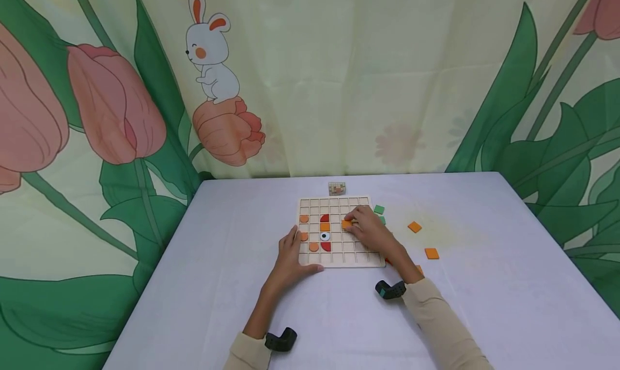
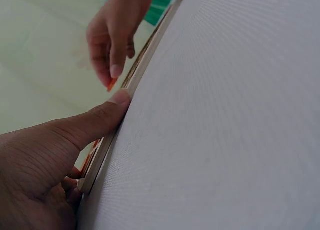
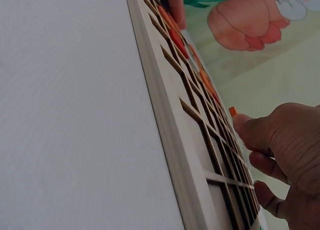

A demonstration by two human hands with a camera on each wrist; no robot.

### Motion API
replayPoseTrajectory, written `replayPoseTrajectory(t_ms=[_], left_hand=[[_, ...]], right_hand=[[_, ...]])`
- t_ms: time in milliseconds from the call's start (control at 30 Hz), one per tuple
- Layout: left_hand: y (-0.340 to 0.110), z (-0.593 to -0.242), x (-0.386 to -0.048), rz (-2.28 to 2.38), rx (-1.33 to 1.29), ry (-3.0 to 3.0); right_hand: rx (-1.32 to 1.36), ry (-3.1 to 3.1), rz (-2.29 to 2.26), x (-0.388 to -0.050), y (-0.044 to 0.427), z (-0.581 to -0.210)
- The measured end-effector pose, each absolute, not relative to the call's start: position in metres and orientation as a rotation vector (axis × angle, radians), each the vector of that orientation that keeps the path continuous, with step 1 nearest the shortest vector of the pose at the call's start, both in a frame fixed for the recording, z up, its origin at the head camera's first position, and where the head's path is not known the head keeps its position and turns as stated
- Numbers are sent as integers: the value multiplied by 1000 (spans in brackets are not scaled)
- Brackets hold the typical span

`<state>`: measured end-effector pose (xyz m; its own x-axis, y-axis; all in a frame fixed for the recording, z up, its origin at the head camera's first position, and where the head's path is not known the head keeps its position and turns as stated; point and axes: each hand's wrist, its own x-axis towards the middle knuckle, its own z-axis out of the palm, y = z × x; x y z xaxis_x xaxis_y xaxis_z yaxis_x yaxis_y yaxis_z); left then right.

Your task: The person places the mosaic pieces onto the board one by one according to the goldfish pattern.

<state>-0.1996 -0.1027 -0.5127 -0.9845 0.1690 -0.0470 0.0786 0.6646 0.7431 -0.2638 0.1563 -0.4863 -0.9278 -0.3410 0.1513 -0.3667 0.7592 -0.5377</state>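
A wooden grid board (image 1: 358, 259) lies on the table, holding a few orange discs (image 1: 314, 247), red quarter-round pieces (image 1: 325, 218), an orange square tile (image 1: 325, 227) and a white piece with a black dot (image 1: 325, 236). My right hand (image 1: 370, 230) pinches another orange square tile (image 1: 346, 224) between thumb and fingers over the board's right half; the right wrist view shows that tile (image 3: 232, 111) just above the grid. My left hand (image 1: 289, 259) rests at the near left corner, its fingers along the left side and its thumb (image 2: 107, 112) against the front edge.
Loose orange square tiles (image 1: 431, 253) lie right of the board, and green tiles (image 1: 379, 209) sit by its right edge. A small patterned block (image 1: 337, 188) stands behind the board. Partly under the right forearm, more orange shows. A printed curtain (image 1: 363, 90) hangs behind the table.
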Motion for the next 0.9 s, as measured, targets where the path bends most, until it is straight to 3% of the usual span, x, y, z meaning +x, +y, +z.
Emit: replayPoseTrajectory(t_ms=[900], left_hand=[[-103,-511,-198,1196,217,2779]], right_hand=[[508,-2954,791,-263,122,-488]])
